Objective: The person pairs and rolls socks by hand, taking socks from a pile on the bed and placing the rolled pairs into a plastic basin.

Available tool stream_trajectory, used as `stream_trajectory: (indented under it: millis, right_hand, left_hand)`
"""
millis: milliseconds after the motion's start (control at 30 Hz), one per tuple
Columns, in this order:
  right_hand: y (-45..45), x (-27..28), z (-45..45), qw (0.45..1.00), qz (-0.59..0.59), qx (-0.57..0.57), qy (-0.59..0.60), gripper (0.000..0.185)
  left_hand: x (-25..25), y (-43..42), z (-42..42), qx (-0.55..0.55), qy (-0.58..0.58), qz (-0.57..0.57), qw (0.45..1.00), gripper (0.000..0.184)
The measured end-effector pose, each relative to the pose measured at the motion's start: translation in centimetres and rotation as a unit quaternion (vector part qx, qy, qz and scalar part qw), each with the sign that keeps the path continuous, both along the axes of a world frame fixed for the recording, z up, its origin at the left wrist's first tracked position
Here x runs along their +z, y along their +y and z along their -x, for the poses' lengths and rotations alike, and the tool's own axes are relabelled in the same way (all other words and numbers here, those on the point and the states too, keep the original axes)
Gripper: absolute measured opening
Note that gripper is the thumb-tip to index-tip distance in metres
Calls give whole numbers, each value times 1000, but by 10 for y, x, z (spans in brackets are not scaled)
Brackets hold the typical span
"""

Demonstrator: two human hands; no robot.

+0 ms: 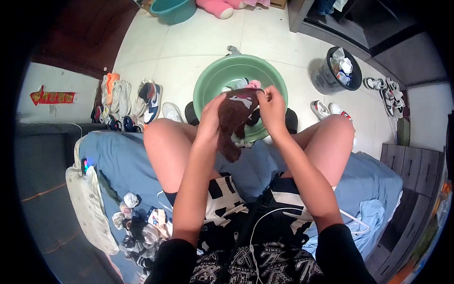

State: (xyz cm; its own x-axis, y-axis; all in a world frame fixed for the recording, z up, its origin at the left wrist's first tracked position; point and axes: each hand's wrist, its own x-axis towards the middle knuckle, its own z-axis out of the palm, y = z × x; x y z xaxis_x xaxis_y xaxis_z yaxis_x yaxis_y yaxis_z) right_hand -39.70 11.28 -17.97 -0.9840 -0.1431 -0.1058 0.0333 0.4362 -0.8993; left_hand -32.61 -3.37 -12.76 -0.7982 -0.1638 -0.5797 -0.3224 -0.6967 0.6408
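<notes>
Brown sock (232,116) is held up over the near part of the green basin (212,78); left hand (213,113) grips its side, right hand (272,105) pinches its upper edge. Step, judged: spreading it; next move calls for steady fingertips.

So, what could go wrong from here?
Slip: the brown garment, held by the left hand and right hand, has an end hanging past the green basin's near rim in this view; dropped, it might miss.

Knock: the loose clothing pile lies near the left elbow and could get scattered.
</notes>
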Motion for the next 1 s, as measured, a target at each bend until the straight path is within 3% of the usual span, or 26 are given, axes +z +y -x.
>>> stream_trajectory:
  millis: [67,100,167,267,400,500,567,633,667,700,800,1000]
  right_hand:
    - [-1,-21,3,971,203,-2,-131,20]
    - [-2,-15,0,970,203,-1,-130,20]
    - [-5,14,-9,847,412,0,-335,28]
    - [-7,31,-13,802,492,-23,-338,30]
    - [-5,24,-10,782,537,-28,-315,32]
    - [1,27,-6,781,536,-27,-320,31]
    - [1,22,-5,764,546,-19,-342,31]
    - [1,30,-7,772,541,-11,-333,31]
    - [0,32,-8,780,535,-1,-325,30]
    - [0,29,-5,780,535,-1,-325,30]
    - [3,22,0,779,540,40,-317,29]
    - [-2,30,-3,835,486,22,-259,27]
  left_hand:
    - [-6,4,2,12,29,11,999,19]
    - [-8,6,3,28,58,24,998,19]
    - [-5,10,4,50,54,22,997,18]
    - [1,6,-3,37,97,12,995,21]
    - [-3,10,-3,-21,180,48,982,33]
    - [-9,22,2,-41,149,149,977,32]
    - [-14,26,4,-26,116,149,982,24]
    - [-30,34,9,47,69,230,970,18]
    - [-46,39,11,65,95,326,938,20]
    - [-42,40,12,66,95,326,938,20]
    - [-38,37,12,47,76,186,979,25]
    - [-43,25,7,53,121,174,976,23]
